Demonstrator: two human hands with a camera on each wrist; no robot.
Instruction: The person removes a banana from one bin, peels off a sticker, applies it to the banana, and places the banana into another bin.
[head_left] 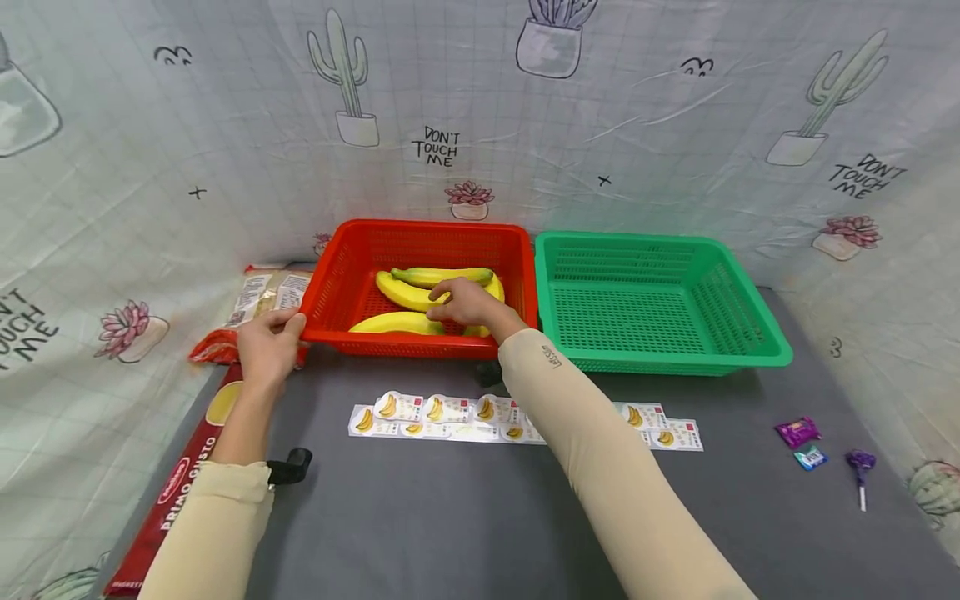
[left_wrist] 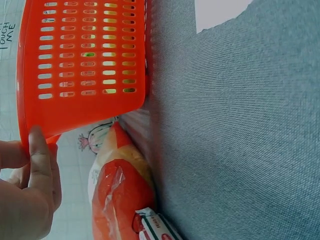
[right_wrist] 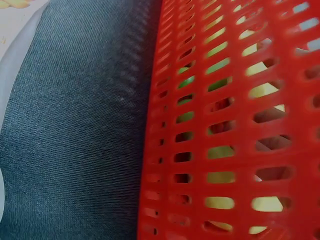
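Note:
A red plastic basket [head_left: 420, 346] holds several bananas; a greenish one [head_left: 442, 277] lies at the back and a yellow one [head_left: 397, 322] near the front wall. My left hand [head_left: 268, 346] grips the basket's front left corner, thumb and fingers pinching the rim, as the left wrist view also shows. Inside the basket, my right hand [head_left: 468, 302] reaches down over the bananas, its thumb and forefinger apart beside the middle banana [head_left: 405, 292]. Through the slots of the red wall [right_wrist: 235, 155], the right wrist view gives only pieces of yellow and green.
A green basket [head_left: 772, 354] stands against the red one's right side. Banana-printed stickers [head_left: 448, 408] lie in a row in front. Left are a packaged bag [head_left: 258, 300] and a long red pack [head_left: 180, 483]; right are wrapped sweets [head_left: 798, 431] and a purple lollipop [head_left: 861, 462].

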